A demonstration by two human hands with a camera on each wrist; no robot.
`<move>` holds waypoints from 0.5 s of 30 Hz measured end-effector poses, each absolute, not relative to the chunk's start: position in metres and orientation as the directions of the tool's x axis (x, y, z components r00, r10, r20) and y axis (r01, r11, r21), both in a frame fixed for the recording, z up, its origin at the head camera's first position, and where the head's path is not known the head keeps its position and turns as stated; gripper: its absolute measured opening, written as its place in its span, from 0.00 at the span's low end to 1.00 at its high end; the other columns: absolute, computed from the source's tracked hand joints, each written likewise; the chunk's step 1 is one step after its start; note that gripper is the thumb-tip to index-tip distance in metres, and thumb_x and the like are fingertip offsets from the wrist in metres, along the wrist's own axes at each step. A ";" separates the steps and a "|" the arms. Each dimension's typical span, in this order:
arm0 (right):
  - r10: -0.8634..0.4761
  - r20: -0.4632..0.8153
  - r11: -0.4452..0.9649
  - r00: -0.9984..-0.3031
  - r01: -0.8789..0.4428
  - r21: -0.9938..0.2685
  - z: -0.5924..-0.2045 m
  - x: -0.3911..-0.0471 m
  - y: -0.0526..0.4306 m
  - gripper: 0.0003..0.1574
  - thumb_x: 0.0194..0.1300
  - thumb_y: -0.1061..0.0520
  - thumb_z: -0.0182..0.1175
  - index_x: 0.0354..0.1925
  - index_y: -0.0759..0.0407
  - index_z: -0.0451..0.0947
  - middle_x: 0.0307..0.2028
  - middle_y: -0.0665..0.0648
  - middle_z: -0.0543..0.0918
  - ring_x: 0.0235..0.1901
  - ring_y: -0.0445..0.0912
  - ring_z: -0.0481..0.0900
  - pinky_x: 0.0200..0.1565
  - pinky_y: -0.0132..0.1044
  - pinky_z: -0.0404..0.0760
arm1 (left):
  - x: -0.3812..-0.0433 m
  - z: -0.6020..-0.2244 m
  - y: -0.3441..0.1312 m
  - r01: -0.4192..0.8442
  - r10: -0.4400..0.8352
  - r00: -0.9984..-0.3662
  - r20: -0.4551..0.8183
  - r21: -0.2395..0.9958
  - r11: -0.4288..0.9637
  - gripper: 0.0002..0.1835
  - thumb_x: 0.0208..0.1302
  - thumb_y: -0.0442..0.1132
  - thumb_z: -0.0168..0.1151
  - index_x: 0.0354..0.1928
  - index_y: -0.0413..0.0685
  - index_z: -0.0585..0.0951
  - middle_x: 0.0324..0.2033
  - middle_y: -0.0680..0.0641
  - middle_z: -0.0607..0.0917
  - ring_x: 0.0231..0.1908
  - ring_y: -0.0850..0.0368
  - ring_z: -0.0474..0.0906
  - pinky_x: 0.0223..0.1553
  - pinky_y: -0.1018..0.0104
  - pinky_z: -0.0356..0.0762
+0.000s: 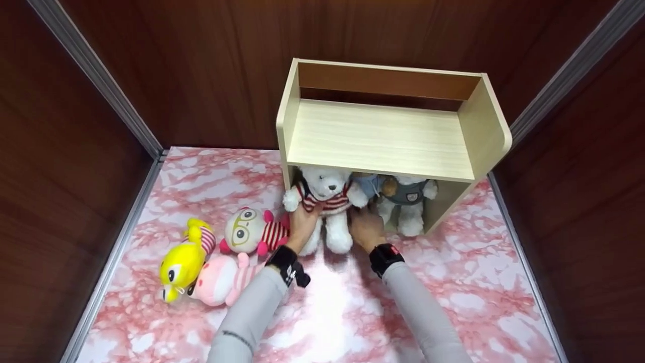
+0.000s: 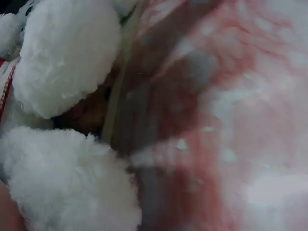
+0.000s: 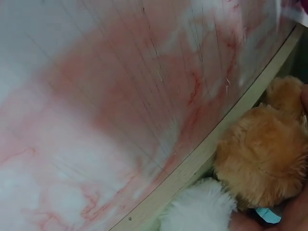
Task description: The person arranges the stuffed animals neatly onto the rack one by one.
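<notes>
A white teddy bear (image 1: pixel 338 237) in a red-and-white striped sweater sits upright at the left front of the shelf's lower compartment. My left hand (image 1: pixel 304 227) grips its side, thumb over the sweater's lower edge. In the left wrist view its white furry limbs (image 2: pixel 72 180) fill the left side. My right hand (image 1: pixel 367 229) reaches in between this bear and another white bear (image 1: pixel 410 220) in a grey outfit. Brown fur of a teddy bear (image 3: pixel 262 156) lies against the right fingers in the right wrist view; I cannot tell whether they curl round it. A blue garment (image 1: pixel 369 184) shows behind.
The pale wooden shelf (image 1: pixel 378 138) stands against the back wall, its upper board over the bears. Left of my arms lie a panda doll with glasses (image 1: pixel 245 232), a pink plush toy (image 1: pixel 219 280) and a yellow duck toy (image 1: pixel 184 264) on the pink marbled floor (image 1: pixel 484 302).
</notes>
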State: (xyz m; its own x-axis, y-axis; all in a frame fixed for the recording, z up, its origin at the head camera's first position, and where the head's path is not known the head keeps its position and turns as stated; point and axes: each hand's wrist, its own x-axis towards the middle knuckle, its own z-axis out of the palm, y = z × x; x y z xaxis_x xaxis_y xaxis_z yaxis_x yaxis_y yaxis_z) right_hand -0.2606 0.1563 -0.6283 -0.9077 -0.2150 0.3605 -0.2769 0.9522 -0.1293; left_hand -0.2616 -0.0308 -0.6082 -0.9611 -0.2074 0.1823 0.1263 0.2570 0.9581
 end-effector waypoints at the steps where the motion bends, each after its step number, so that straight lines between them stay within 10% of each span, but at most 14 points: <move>1: -0.228 0.364 0.954 -0.903 -0.283 -0.103 -0.629 -0.261 0.156 0.18 0.67 0.53 0.64 0.52 0.60 0.83 0.47 0.72 0.83 0.53 0.72 0.79 0.30 0.65 0.84 | -0.266 -0.606 -0.028 0.129 -0.212 -0.960 0.181 0.963 0.238 0.20 0.65 0.35 0.68 0.56 0.31 0.81 0.51 0.34 0.86 0.56 0.38 0.81 0.63 0.49 0.76; 6: -0.231 0.334 0.954 -0.914 -0.280 -0.107 -0.634 -0.263 0.159 0.26 0.69 0.54 0.62 0.64 0.55 0.80 0.59 0.72 0.77 0.59 0.73 0.74 0.32 0.65 0.85 | -0.287 -0.592 -0.015 0.038 -0.226 -0.967 0.119 0.942 0.334 0.14 0.69 0.37 0.64 0.48 0.31 0.82 0.40 0.34 0.88 0.45 0.38 0.85 0.51 0.48 0.81; 15: -0.223 0.564 0.918 -0.795 -0.365 -0.152 -0.638 -0.257 0.163 0.23 0.67 0.49 0.69 0.58 0.52 0.85 0.52 0.71 0.80 0.51 0.74 0.79 0.30 0.67 0.83 | -0.314 -0.592 -0.004 -0.014 -0.278 -0.954 0.113 0.908 0.418 0.09 0.68 0.34 0.60 0.41 0.31 0.82 0.36 0.31 0.87 0.40 0.35 0.83 0.47 0.44 0.80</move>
State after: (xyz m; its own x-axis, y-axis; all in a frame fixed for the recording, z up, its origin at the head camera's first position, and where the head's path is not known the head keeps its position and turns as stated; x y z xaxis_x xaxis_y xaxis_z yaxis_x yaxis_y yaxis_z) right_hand -0.2572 0.1629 -0.6380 -0.7952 -0.2230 0.5638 -0.3655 0.9183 -0.1522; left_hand -0.3136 -0.0044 -0.5921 -0.9539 -0.2778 0.1133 -0.0139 0.4183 0.9082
